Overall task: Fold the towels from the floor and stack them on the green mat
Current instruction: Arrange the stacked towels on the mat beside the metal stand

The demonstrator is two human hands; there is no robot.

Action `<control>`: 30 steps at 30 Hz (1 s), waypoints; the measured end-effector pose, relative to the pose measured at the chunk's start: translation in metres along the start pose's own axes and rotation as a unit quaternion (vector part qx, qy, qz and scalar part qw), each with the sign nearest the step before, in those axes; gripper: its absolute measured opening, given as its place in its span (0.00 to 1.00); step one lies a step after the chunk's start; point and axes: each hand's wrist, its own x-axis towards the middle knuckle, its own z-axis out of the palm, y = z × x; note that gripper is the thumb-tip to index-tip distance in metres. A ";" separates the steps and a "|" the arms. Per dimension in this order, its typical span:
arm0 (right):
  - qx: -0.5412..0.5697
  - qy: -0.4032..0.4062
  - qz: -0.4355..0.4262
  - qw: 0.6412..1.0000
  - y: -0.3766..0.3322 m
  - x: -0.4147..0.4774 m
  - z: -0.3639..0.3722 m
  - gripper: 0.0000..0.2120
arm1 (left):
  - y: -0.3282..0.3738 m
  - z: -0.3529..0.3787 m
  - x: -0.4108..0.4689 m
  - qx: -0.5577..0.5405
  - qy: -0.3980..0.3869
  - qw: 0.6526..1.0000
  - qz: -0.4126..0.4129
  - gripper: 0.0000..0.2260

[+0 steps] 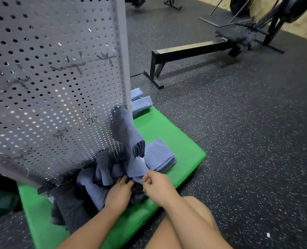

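A green mat [160, 128] lies on the gym floor. A crumpled heap of blue-grey towels [95, 178] sits on its near part, against a perforated panel. One towel [125, 133] hangs from the panel's corner down to my right hand [156, 187], which pinches its lower edge. My left hand [119, 192] rests in the heap, fingers reaching into the cloth. A folded towel [160, 155] lies on the mat just past my right hand. Two more folded towels [140, 102] lie at the mat's far end.
A tall grey perforated metal panel [55, 83] stands on the mat's left side. A black rowing machine [203, 51] stands on the speckled rubber floor beyond. My bare knee [190, 227] is at the lower right. Dark clutter [0, 200] sits at the far left.
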 end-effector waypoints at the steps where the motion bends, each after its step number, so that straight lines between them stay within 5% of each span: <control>1: 0.000 0.000 0.000 1.000 0.001 0.000 0.000 0.06 | 0.001 -0.005 -0.003 -0.013 0.006 1.000 -0.003 0.22; 4: -0.025 -0.012 -0.003 1.000 0.008 0.001 -0.004 0.06 | 0.002 -0.015 -0.011 -0.066 0.061 0.996 -0.002 0.14; 9: -0.032 -0.002 -0.006 0.999 0.007 -0.002 -0.006 0.04 | 0.013 -0.035 -0.030 -0.143 0.121 0.982 -0.005 0.16; 15: -0.074 0.019 -0.117 0.990 -0.004 -0.012 0.003 0.24 | 0.042 -0.088 -0.058 -0.288 0.161 0.944 -0.022 0.07; 22: -0.146 0.085 -0.249 0.954 -0.017 -0.034 -0.004 0.20 | 0.048 -0.135 -0.079 -0.525 0.104 0.844 -0.030 0.22; 27: -0.101 0.083 -0.278 0.952 -0.036 -0.058 -0.025 0.13 | 0.040 -0.183 -0.088 -0.482 0.004 0.873 0.067 0.23; 30: -0.082 0.067 -0.294 0.950 -0.050 -0.074 -0.039 0.11 | 0.042 -0.213 -0.095 -0.500 -0.080 0.859 0.079 0.20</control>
